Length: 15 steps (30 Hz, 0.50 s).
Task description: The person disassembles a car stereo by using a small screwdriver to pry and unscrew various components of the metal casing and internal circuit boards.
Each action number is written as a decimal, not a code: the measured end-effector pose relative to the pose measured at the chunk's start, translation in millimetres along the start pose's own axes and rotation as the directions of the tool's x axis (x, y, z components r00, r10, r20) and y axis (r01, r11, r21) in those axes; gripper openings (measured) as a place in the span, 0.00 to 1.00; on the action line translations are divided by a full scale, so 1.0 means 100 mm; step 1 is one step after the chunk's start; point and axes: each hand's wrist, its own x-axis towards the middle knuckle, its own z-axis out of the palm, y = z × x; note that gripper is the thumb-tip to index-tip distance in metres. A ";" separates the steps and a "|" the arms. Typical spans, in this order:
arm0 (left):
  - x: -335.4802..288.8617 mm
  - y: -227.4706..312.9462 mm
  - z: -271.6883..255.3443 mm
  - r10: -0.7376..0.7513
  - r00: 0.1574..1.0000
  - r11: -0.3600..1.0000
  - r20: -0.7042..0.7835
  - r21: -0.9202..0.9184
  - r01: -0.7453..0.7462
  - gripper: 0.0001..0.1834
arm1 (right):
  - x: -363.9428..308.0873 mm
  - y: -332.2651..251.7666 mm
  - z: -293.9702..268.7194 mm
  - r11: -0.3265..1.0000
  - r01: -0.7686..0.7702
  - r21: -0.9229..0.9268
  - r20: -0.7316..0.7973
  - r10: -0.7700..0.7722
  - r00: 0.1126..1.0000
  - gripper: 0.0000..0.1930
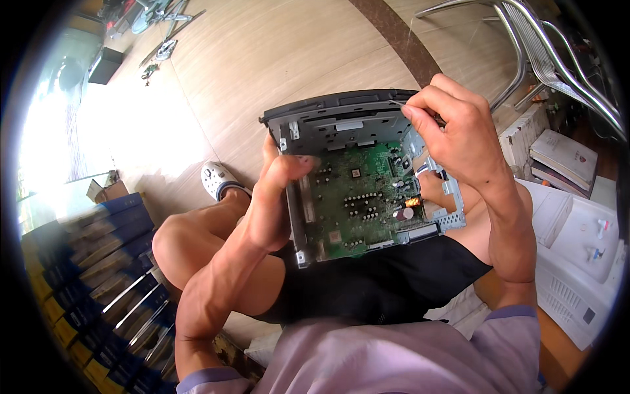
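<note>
An opened electronic unit [351, 125] with a black front panel, probably a car stereo, rests over my lap, tilted toward me. Inside its metal frame lies a green circuit board [357, 190] with capacitors, chips and a copper coil. My left hand [272, 187] grips the left side wall, thumb over the inner edge. At the far right corner of the front panel [328, 102], my right hand [453, 121] is closed in a pinch. A thin metallic sliver shows at its fingertips; what it belongs to is hidden.
Blue and yellow boxes [85, 262] are stacked at the left. To the right are a metal chair [545, 52], books [564, 157] and a white plastic case [571, 249]. Tools and parts [167, 49] lie on the tiled floor at the far left.
</note>
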 end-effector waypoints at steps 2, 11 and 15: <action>-0.01 0.01 -0.01 -0.032 0.999 0.998 -0.043 0.046 0.034 0.36 | 0.02 0.03 0.01 0.999 -0.014 0.037 0.013 0.013 1.000 0.03; -0.09 0.05 -0.03 0.065 0.997 0.991 -0.044 0.118 -0.060 0.38 | 0.03 -0.03 0.06 0.998 0.061 0.027 -0.043 -0.059 0.997 0.04; -0.12 0.05 -0.06 0.052 0.998 0.993 -0.020 0.103 -0.049 0.40 | 0.04 -0.10 0.01 0.991 0.048 0.126 0.033 -0.053 0.998 0.03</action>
